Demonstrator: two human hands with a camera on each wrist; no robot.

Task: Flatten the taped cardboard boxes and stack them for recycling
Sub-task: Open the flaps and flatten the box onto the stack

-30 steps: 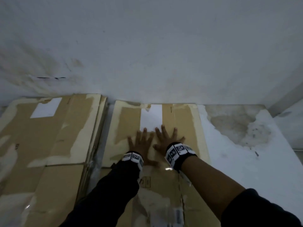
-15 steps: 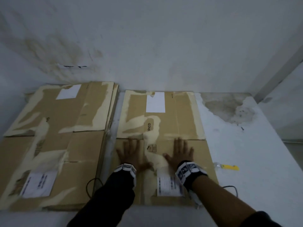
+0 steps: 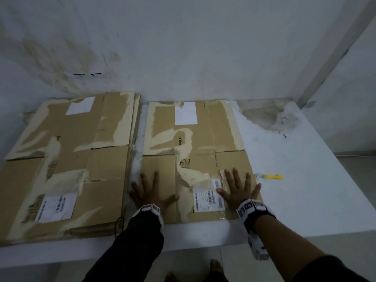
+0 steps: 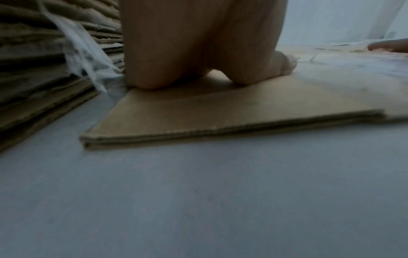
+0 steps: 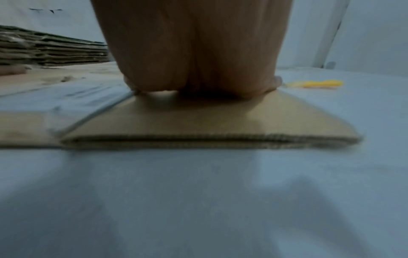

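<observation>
- A stack (image 3: 67, 159) of flattened boxes lay at the table's (image 3: 305, 190) 9 o'clock side, against the wall.
- Just beside it, toward 3 o'clock, a single flat box (image 3: 195, 159) lay on the table.
- The left hand (image 3: 151, 192) pressed palm-down on the box's 7 o'clock corner, fingers straight and spread, grasping nothing.
- The right hand (image 3: 239, 190) pressed flat at the 5 o'clock corner, fingers splayed, thumb on the label (image 3: 209, 198).
- A yellow cutter (image 3: 272, 176) lay on the table near the right hand, at its 2 o'clock.

Flattened box (image 3: 195, 151) right of cardboard stack (image 3: 67, 163)
</observation>
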